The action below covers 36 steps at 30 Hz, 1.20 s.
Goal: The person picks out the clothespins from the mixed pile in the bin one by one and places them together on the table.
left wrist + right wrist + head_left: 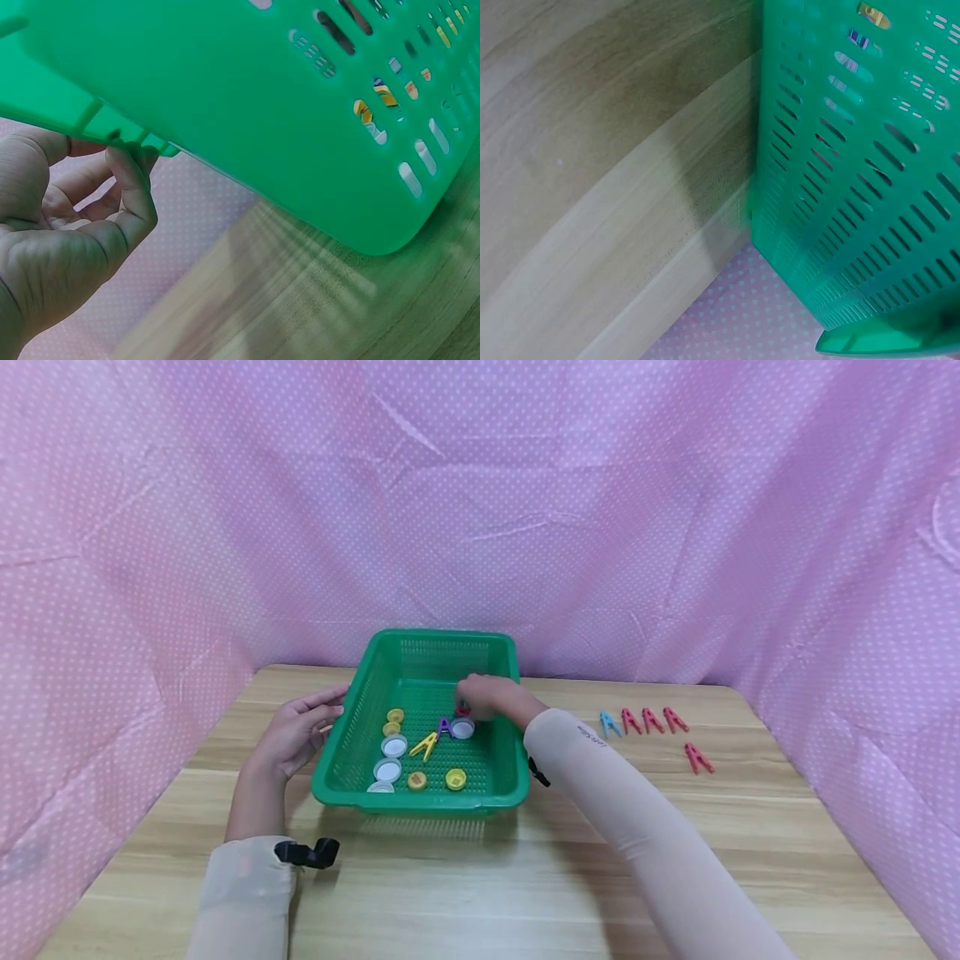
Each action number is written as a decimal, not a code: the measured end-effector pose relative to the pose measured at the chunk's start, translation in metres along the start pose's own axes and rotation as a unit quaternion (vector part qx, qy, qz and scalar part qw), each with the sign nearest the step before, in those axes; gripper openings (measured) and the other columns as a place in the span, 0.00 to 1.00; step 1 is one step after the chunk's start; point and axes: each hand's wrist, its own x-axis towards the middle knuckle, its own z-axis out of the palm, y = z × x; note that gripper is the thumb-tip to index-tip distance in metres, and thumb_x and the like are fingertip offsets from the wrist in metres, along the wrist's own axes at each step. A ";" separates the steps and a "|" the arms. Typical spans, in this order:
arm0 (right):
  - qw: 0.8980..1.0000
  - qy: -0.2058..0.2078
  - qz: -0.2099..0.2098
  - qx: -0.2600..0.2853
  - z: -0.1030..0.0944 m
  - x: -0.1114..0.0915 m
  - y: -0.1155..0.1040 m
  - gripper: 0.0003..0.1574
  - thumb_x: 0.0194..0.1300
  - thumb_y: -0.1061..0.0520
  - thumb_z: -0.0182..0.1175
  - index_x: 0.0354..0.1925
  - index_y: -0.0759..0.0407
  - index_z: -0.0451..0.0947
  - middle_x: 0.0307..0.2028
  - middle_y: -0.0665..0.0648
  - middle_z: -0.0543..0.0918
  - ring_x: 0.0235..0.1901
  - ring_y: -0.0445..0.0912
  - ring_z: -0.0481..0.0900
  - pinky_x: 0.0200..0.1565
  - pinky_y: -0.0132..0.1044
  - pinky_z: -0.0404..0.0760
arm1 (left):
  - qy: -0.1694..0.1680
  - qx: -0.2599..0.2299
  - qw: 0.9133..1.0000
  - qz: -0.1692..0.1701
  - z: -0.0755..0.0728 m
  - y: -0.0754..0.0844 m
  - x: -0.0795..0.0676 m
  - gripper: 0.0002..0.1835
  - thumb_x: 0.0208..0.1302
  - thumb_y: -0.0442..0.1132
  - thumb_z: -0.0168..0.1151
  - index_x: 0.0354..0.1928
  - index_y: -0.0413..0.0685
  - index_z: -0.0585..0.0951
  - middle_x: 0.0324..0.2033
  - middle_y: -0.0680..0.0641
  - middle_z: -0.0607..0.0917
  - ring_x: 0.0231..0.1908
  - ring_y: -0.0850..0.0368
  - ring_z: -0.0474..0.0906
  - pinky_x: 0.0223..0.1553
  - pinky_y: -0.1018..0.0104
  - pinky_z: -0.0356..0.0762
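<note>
A green plastic basket (420,804) stands on the table with its inside facing me. My left hand (295,732) is at its left side, and in the left wrist view thumb and fingers pinch the basket's rim (112,124). Inside the basket, toward the right wall, my right hand (487,695) points down with curled fingers. They pinch a red clothespin (462,712), mostly hidden under the fingertips. Just nearer me lie a white round cap (462,728), a purple clothespin (444,727) and a yellow clothespin (424,746). Basket walls block the right hand in the right wrist view.
Along the basket's left side lie yellow caps (395,715) and white caps (393,746); two more yellowish caps (455,778) sit near its front. On the table at right, a blue clothespin (611,723) and several red clothespins (652,720) are laid out. A pink dotted curtain (480,527) surrounds the table.
</note>
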 end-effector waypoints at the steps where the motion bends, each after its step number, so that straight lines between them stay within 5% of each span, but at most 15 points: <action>1: 1.000 -0.004 -0.006 0.001 0.000 0.000 0.000 0.08 0.72 0.57 0.65 0.47 0.50 0.87 0.41 0.50 0.84 0.40 0.45 0.76 0.47 0.39 0.81 | 0.000 0.001 1.000 0.000 0.000 0.000 0.000 0.23 0.75 0.29 0.57 0.69 0.36 0.74 0.48 0.54 0.88 0.44 0.63 0.85 0.47 0.69 0.84; 11: 0.996 -0.012 -0.077 0.047 0.000 0.001 -0.002 0.20 0.70 0.64 0.65 0.58 0.52 0.85 0.51 0.52 0.87 0.52 0.43 0.82 0.55 0.36 0.81 | 0.006 0.004 1.000 -0.002 0.000 0.000 -0.001 0.23 0.74 0.31 0.59 0.69 0.36 0.74 0.48 0.54 0.87 0.44 0.63 0.85 0.47 0.69 0.84; 26: 0.998 -0.002 -0.061 0.021 0.003 0.004 -0.001 0.19 0.70 0.60 0.65 0.58 0.52 0.84 0.42 0.50 0.84 0.41 0.44 0.75 0.46 0.37 0.79 | 0.004 0.002 1.000 -0.002 0.000 0.000 0.001 0.24 0.74 0.32 0.60 0.69 0.37 0.74 0.48 0.53 0.87 0.44 0.63 0.85 0.47 0.69 0.84; 36: 0.998 -0.031 -0.054 0.032 0.003 0.001 -0.004 0.24 0.64 0.60 0.72 0.58 0.52 0.84 0.41 0.50 0.84 0.38 0.43 0.78 0.40 0.34 0.80 | 0.007 -0.002 1.000 -0.006 0.001 0.001 0.001 0.23 0.75 0.30 0.58 0.70 0.37 0.74 0.48 0.54 0.87 0.44 0.63 0.85 0.47 0.68 0.84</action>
